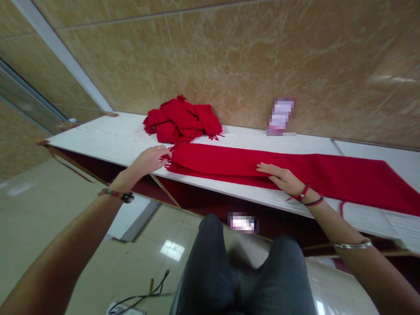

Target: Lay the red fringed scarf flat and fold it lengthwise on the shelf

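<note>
A long red scarf (pixel 331 173) lies stretched lengthwise along the white bench top, folded over so that a lower layer shows along its near edge. At its fringed left end is my left hand (pixel 151 160), with thumb and fingers closed on the corner by the tassels. My right hand (pixel 284 178) rests flat near the middle of the scarf, fingers stretched out towards the left over the near edge of the upper layer. Behind the fringed end sits a crumpled heap of red fringed scarves (pixel 183 120); how many it holds I cannot tell.
The narrow white bench (pixel 123 133) runs along a tan marble-patterned wall (pixel 229 65). Dark red open compartments (pixel 210 194) lie under its top. My knees (pixel 211 236) are close to its front. A black cable (pixel 141 297) lies on the tiled floor at lower left.
</note>
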Tool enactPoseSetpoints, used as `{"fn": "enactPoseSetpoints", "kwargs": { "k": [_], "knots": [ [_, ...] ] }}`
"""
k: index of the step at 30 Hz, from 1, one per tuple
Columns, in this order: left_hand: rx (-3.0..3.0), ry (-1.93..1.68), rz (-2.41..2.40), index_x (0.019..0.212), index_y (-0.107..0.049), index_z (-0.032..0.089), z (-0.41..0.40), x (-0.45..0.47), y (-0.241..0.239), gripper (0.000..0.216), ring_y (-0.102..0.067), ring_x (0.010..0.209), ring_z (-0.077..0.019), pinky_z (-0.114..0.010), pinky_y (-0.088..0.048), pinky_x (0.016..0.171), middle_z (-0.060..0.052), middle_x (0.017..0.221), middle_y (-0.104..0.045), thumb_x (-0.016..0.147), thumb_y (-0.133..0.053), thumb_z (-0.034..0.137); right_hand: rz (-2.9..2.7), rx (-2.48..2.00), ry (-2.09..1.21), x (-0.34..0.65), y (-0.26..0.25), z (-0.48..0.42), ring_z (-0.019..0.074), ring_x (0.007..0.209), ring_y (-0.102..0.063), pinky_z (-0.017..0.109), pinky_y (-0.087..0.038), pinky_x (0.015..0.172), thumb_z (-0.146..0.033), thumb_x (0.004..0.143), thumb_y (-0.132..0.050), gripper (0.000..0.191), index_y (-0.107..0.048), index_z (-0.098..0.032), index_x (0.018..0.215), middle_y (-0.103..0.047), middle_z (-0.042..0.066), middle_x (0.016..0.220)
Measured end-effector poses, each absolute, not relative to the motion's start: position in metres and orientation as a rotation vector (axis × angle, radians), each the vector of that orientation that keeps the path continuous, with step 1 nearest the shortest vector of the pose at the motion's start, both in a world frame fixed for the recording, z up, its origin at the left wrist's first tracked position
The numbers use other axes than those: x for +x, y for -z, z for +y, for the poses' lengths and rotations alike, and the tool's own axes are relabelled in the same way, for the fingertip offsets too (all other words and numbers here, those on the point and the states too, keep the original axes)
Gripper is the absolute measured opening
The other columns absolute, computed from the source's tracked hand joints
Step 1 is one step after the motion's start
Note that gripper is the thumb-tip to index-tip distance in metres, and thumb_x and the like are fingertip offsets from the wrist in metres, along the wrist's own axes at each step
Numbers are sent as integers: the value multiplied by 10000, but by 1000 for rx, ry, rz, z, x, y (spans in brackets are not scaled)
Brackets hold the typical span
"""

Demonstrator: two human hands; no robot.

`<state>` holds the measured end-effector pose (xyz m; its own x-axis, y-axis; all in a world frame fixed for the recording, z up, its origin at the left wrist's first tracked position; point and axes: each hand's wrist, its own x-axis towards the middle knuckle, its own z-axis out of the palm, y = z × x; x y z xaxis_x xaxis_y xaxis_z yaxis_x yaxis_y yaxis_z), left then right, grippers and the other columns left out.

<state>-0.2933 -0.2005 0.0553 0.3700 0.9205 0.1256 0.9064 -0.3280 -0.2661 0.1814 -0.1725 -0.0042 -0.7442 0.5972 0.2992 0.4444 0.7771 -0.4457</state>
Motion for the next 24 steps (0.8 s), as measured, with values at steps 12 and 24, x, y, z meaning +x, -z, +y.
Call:
{"fn": "enactPoseSetpoints", "kwargs": {
  "k": [12, 24],
  "knots": [
    [-2403, -341, -1611, 798, -621, 205, -197, -300, -45, 231, -616, 850, -181, -272, -460, 804, -48, 874, -663, 757, -400, 153, -2727, -810, -426, 181, 5, -174, 234, 1294, -402, 560, -260, 1063, -123, 842, -409, 443, -611, -286, 1202, -515, 63, 1345],
    [-2302, -341, -1591, 856, -655, 189, -203, -301, -39, 278, -633, 860, -189, -280, -487, 785, -71, 940, -668, 779, -392, 141, -2762, -775, -482, 180, 3, -176, 225, 1308, -381, 569, -228, 1073, -147, 858, -417, 422, -608, -306, 1199, -522, 40, 1342]
  ]
}}
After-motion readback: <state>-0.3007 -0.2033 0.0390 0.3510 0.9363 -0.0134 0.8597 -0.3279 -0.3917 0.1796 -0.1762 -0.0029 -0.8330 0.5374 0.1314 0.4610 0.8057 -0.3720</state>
